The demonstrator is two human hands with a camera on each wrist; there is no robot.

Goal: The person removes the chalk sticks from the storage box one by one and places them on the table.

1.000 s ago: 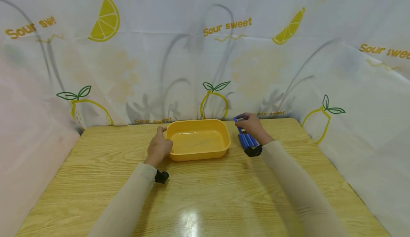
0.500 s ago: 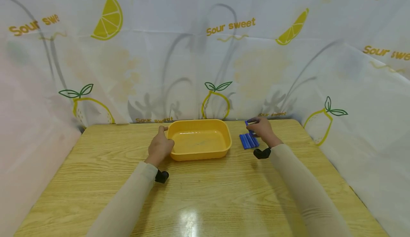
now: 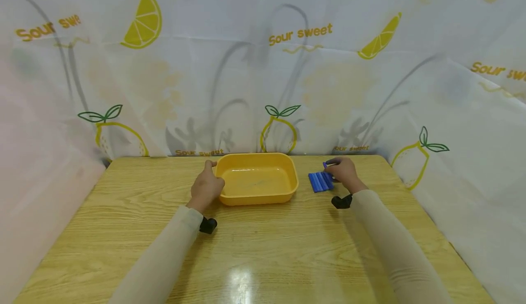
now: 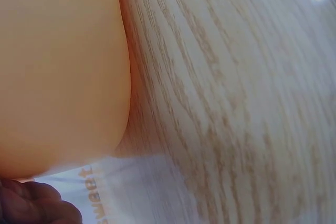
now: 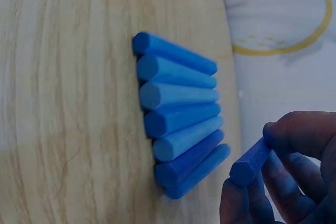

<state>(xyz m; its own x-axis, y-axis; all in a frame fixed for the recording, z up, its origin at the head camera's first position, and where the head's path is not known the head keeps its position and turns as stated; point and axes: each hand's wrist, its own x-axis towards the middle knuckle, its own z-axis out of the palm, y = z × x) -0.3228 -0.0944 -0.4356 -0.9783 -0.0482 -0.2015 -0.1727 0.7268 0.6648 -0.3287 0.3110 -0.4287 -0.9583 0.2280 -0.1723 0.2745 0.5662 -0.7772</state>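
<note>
My left hand (image 3: 207, 186) grips the left end of a yellow plastic basin (image 3: 256, 200), thumb over the rim. Filling the left of the left wrist view is the basin's outer wall (image 4: 63, 66), with fingers (image 4: 37, 205) low in the corner. To the right of the basin, several blue chalk sticks (image 5: 178, 114) lie side by side in a row on the table. Just beyond the row's right end, my right hand (image 3: 345, 172) pinches one dark blue chalk stick (image 5: 249, 165) between thumb and fingers. That stick is tilted and apart from the row.
The wood-grain table (image 3: 255, 249) stretches toward me in front of the basin. Along its back and sides stands a white sheet (image 3: 230, 66) printed with lemons and lettering. Nothing shows inside the basin.
My right hand, pinching the chalk stick, has moved right and slightly toward me, from near the basin to the right end of the row. My left hand stays on the basin.
</note>
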